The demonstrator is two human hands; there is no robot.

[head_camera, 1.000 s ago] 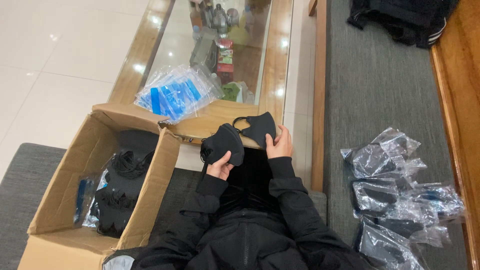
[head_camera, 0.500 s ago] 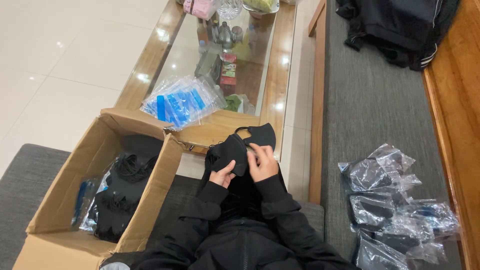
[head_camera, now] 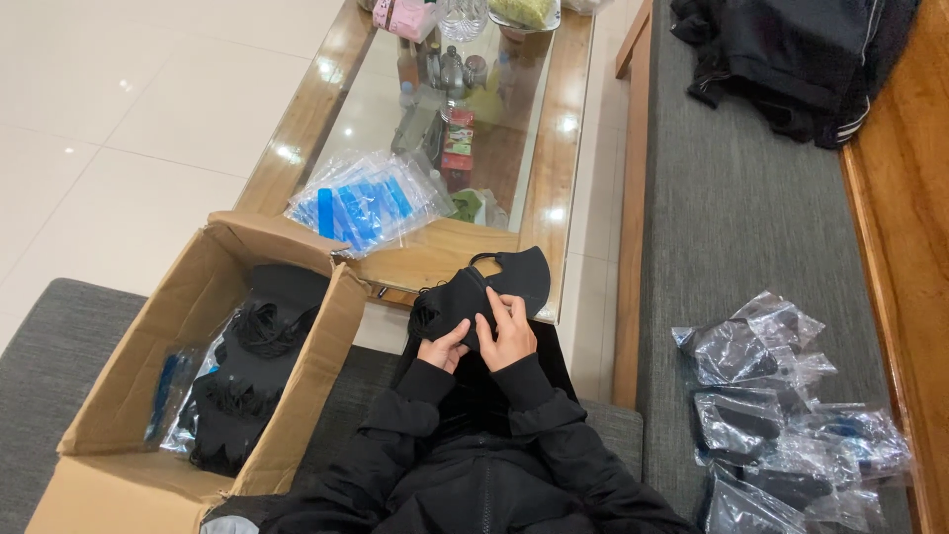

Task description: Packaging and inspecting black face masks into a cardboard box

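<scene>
Both hands, left (head_camera: 442, 348) and right (head_camera: 508, 334), fingers gripping black masks (head_camera: 479, 289) at centre frame, palms hidden, bagged masks (head_camera: 781, 415) cut off lower right

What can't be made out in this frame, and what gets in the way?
Head view only:
- Black mask: its lower part is covered by the left hand and right hand.
- Cardboard box: its near corner is cut off by the bottom edge.
- Packed bags on the sofa: the nearest ones run off the bottom edge.
- Table items: too small to identify.
</scene>
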